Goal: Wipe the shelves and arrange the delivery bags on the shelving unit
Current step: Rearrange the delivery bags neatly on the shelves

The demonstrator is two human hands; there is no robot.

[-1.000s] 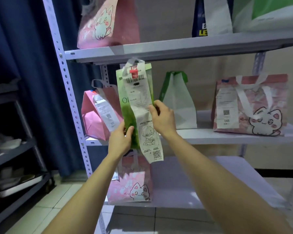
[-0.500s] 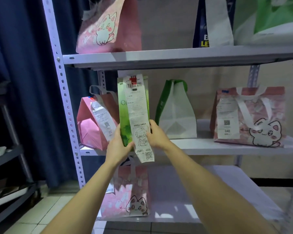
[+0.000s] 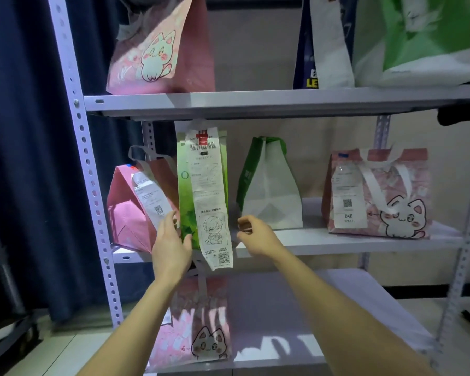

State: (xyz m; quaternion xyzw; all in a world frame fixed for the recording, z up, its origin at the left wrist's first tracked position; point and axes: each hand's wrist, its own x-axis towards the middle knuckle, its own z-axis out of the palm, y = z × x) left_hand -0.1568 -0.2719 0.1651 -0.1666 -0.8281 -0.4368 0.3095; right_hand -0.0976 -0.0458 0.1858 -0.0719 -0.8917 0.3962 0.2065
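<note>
A tall green delivery bag (image 3: 186, 202) stands upright on the middle shelf (image 3: 337, 242) of the shelving unit, and a long white receipt (image 3: 210, 202) hangs down its front past the shelf edge. My left hand (image 3: 171, 248) holds the bag's lower left edge, thumb on the front and fingers at the side. My right hand (image 3: 255, 234) is just right of the receipt, off the bag, fingers loosely curled and holding nothing. No cloth is in view.
On the middle shelf are a pink bag (image 3: 128, 213), a white and green bag (image 3: 272, 196) and a pink cat bag (image 3: 391, 202). More bags stand on the upper shelf (image 3: 255, 100). A cat bag (image 3: 201, 335) is on the lower shelf. A dark rack (image 3: 0, 335) stands at left.
The green bag went from being held up in both hands to standing on the middle shelf. My right hand has let go of it and drawn back to the right.
</note>
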